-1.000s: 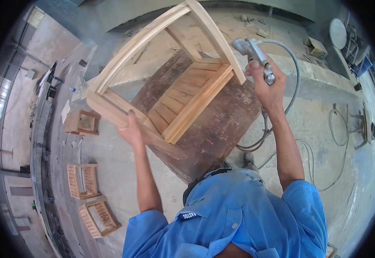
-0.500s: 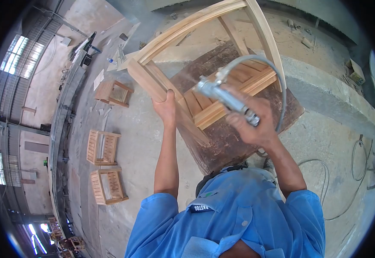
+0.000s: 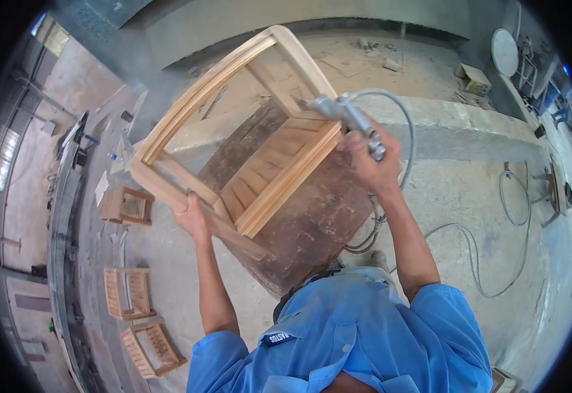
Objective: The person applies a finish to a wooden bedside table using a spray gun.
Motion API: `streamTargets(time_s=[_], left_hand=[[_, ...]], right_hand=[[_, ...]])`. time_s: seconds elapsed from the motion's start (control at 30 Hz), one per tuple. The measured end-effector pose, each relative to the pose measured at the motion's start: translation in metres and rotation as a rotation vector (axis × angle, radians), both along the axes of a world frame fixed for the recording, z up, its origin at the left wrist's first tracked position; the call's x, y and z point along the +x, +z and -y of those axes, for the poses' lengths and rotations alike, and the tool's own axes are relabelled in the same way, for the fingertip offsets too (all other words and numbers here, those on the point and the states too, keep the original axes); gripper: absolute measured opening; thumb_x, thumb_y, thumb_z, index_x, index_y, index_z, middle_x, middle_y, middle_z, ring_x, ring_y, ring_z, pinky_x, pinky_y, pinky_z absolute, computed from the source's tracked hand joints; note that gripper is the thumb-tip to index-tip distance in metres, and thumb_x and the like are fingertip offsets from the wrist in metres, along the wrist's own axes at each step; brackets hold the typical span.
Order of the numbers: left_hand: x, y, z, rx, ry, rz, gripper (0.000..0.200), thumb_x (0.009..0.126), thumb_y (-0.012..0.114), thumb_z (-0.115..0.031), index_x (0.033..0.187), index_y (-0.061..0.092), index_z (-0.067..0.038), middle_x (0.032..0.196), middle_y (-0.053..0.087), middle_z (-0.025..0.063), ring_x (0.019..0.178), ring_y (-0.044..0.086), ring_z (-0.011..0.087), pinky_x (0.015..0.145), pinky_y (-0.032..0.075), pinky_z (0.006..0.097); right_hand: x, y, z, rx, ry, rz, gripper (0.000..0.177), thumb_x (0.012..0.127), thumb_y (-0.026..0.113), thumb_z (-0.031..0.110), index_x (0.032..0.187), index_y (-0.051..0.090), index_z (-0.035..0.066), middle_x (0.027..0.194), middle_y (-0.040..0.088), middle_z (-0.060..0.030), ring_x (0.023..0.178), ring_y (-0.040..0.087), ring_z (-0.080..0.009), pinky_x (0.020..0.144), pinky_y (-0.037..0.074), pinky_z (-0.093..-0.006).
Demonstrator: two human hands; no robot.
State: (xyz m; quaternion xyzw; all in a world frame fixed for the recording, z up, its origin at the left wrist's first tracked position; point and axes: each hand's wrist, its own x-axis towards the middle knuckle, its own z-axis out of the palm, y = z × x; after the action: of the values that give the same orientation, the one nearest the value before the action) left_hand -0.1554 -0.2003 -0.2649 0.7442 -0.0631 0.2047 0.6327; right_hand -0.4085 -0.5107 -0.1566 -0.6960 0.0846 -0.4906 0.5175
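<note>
A wooden chair frame (image 3: 286, 171) with a slatted part stands tilted on a worn brown board (image 3: 325, 226). My left hand (image 3: 191, 216) is closed around the frame's lower left rail. In my right hand (image 3: 372, 160) is a metal spray gun (image 3: 355, 121), slightly blurred, with its nozzle end close to the right side of the frame. A grey hose (image 3: 407, 131) curves from the gun over my right wrist and down beside the board.
Three small slatted wooden pieces stand on the floor at left, one of them a box-like frame (image 3: 127, 293). A concrete ledge (image 3: 456, 131) runs behind the board. Loose hose (image 3: 473, 242) lies coiled at right. A carton (image 3: 473, 80) sits beyond the ledge.
The spray gun and my right hand have moved from over the slats to the frame's right side. The view has shifted, and the frame appears lower and further left, with my left hand still on it.
</note>
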Motion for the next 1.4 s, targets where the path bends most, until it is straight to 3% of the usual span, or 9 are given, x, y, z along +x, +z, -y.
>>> streamTargets(time_s=[0.1, 0.37, 0.47, 0.67, 0.77, 0.87, 1.07, 1.27, 1.4], left_hand=[[-0.008, 0.009, 0.003, -0.007, 0.012, -0.022, 0.040, 0.079, 0.066, -0.009, 0.114, 0.057, 0.008, 0.106, 0.064, 0.0142, 0.094, 0.062, 0.0224, 0.085, 0.048, 0.0338], [-0.017, 0.012, 0.004, 0.003, -0.011, -0.005, 0.040, 0.079, 0.065, -0.011, 0.114, 0.057, 0.007, 0.103, 0.063, 0.0113, 0.090, 0.060, 0.0208, 0.083, 0.048, 0.0330], [-0.023, 0.013, 0.009, 0.059, 0.062, 0.050, 0.032, 0.080, 0.064, -0.015, 0.104, 0.059, 0.006, 0.089, 0.060, 0.0072, 0.077, 0.056, 0.0178, 0.072, 0.047, 0.0324], [0.000, -0.009, -0.014, 0.179, 0.009, -0.003, 0.026, 0.084, 0.062, -0.019, 0.095, 0.062, 0.004, 0.090, 0.061, 0.0089, 0.079, 0.057, 0.0188, 0.074, 0.047, 0.0344], [-0.017, 0.009, -0.002, 0.135, -0.010, -0.077, 0.035, 0.081, 0.065, -0.020, 0.102, 0.061, 0.008, 0.095, 0.063, 0.0096, 0.084, 0.058, 0.0201, 0.078, 0.048, 0.0344], [-0.014, 0.006, -0.001, 0.113, -0.031, -0.004, 0.036, 0.081, 0.066, -0.022, 0.099, 0.063, 0.008, 0.093, 0.063, 0.0101, 0.082, 0.059, 0.0207, 0.076, 0.048, 0.0349], [-0.009, 0.014, -0.007, 0.216, -0.002, -0.219, 0.038, 0.081, 0.068, -0.024, 0.101, 0.064, 0.009, 0.095, 0.064, 0.0121, 0.084, 0.059, 0.0210, 0.077, 0.048, 0.0346], [-0.008, 0.007, 0.001, 0.139, 0.034, 0.036, 0.039, 0.086, 0.064, -0.023, 0.109, 0.063, 0.008, 0.105, 0.065, 0.0143, 0.090, 0.061, 0.0234, 0.081, 0.048, 0.0363], [-0.002, 0.004, -0.001, 0.001, -0.028, 0.076, 0.043, 0.082, 0.068, -0.016, 0.113, 0.058, 0.011, 0.105, 0.065, 0.0156, 0.091, 0.061, 0.0252, 0.083, 0.048, 0.0363]], right_hand=[[-0.022, 0.010, 0.024, 0.040, -0.115, 0.018, 0.041, 0.096, 0.060, 0.036, 0.108, 0.063, -0.004, 0.078, 0.066, -0.0055, 0.070, 0.062, -0.0090, 0.052, 0.046, -0.0204], [-0.029, 0.045, 0.060, 0.117, -0.090, -0.063, 0.041, 0.094, 0.061, 0.041, 0.097, 0.064, 0.000, 0.074, 0.065, -0.0032, 0.066, 0.063, -0.0085, 0.046, 0.043, -0.0200], [-0.042, 0.017, 0.083, 0.151, -0.079, -0.150, 0.041, 0.094, 0.062, 0.041, 0.095, 0.064, 0.000, 0.073, 0.065, -0.0029, 0.065, 0.063, -0.0088, 0.044, 0.042, -0.0207], [-0.108, -0.031, 0.104, 0.309, -0.090, -0.259, 0.042, 0.092, 0.063, 0.045, 0.092, 0.065, 0.003, 0.070, 0.064, -0.0031, 0.063, 0.063, -0.0092, 0.041, 0.042, -0.0214], [-0.142, -0.053, 0.105, 0.382, -0.086, -0.353, 0.043, 0.092, 0.064, 0.043, 0.084, 0.065, 0.001, 0.064, 0.061, -0.0011, 0.058, 0.056, -0.0076, 0.051, 0.043, -0.0235], [-0.168, -0.092, 0.112, 0.382, -0.103, -0.446, 0.043, 0.092, 0.063, 0.044, 0.085, 0.065, 0.001, 0.064, 0.061, -0.0014, 0.058, 0.057, -0.0076, 0.050, 0.043, -0.0241], [-0.200, -0.119, 0.103, 0.490, -0.133, -0.542, 0.042, 0.092, 0.064, 0.044, 0.086, 0.066, 0.002, 0.064, 0.060, -0.0014, 0.058, 0.058, -0.0080, 0.050, 0.042, -0.0240], [-0.150, -0.068, 0.108, 0.250, -0.129, -0.481, 0.041, 0.094, 0.060, 0.044, 0.086, 0.066, 0.004, 0.066, 0.063, -0.0009, 0.055, 0.057, -0.0059, 0.041, 0.039, -0.0214], [-0.086, 0.029, 0.081, 0.118, -0.130, -0.273, 0.038, 0.091, 0.064, 0.040, 0.082, 0.068, 0.004, 0.062, 0.061, 0.0001, 0.055, 0.055, -0.0061, 0.048, 0.041, -0.0235]])
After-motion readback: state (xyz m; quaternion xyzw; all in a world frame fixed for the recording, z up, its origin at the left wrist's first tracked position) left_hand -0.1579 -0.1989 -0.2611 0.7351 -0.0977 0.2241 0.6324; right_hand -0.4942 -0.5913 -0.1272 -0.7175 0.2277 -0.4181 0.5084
